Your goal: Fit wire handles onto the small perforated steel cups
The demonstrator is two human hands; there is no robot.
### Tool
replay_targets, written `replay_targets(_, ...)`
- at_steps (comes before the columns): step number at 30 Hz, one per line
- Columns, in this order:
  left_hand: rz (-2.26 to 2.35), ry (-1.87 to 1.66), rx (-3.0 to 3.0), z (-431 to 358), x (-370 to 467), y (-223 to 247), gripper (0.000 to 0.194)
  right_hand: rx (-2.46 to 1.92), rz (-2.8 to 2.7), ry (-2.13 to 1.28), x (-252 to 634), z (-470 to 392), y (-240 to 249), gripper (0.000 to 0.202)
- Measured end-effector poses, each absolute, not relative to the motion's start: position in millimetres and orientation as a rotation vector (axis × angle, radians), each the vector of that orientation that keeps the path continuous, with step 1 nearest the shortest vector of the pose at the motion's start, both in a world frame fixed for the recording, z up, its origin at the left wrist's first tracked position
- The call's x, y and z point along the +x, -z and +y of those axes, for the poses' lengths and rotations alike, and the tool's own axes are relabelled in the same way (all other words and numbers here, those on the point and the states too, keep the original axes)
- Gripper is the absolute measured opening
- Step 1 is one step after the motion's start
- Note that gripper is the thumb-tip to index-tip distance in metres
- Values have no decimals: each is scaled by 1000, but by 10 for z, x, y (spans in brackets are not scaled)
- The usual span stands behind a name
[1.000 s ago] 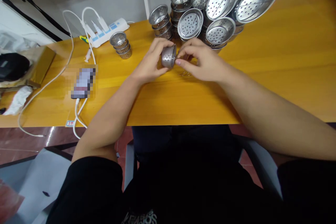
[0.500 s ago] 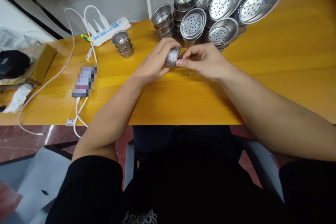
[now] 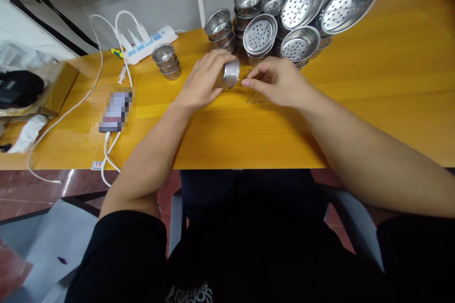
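My left hand (image 3: 204,80) is closed round a small perforated metal strainer basket (image 3: 232,73), which is tipped on its side with its rim toward my right hand. My right hand (image 3: 277,80) has thumb and forefinger pinched together on what looks like a thin wire; a short bit of it shows by the basket's rim, while the rest is hidden by my fingers. The fingertips of that hand are apart from the basket. Below them, several bent thin wires (image 3: 254,99) lie on the wooden table (image 3: 249,137).
Stacked strainer baskets (image 3: 261,35) of several sizes stand at the back, some tilted. To the left are a small stack of baskets (image 3: 166,61), a white power strip (image 3: 151,45), a phone (image 3: 115,111) with a white cable, and a box (image 3: 62,83) with a black item on it.
My left hand has turned the basket and drawn it slightly left, so its rim is farther from my right fingertips. My right hand has stayed nearly in place, still pinched.
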State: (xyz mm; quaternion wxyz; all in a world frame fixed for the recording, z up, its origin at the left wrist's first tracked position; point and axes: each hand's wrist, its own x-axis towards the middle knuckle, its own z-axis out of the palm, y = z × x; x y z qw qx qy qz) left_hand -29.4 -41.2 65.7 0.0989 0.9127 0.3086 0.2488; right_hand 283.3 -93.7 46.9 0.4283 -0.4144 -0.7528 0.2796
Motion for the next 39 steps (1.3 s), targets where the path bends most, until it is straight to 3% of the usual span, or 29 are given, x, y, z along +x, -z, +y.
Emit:
replay_targets(6,1021,-1058,2606,-108,-676,-665,85,-1093,-1907,-628,2883,-890,-333,43)
replay_targets(15,1533,-1686,2255,518,-1463,-436,119,-1161,-2162,-570,3023,-854,-329,32)
replay_targets(18,1731,-1594,2224,695,-1721,-318,130,-1158,-2154,-575,3032,-869,-348,34)
replay_targets(25,1729,-1474,2088,917,-1884,-73,126,-1163,-2148,-706,3018,-926,-432,38)
replay_targets(30,1876,-1452,1935,984,-1881,-75,146,-1167,-2226,-678,3015,-948,-497,32)
replay_targets(32,1797,-1414,1965,965,-1867,-96,139,-1177,-2254,-671,3029,-942,-493,33)
replay_targets(36,1361,-1102,2340,877,-1789,-141,100,-1238,-2277,-608,3055,-939,-472,31)
replay_targets(39,1299,-1242,2459,819,-1704,-195,83,-1260,-2274,-518,3042,-983,-529,35)
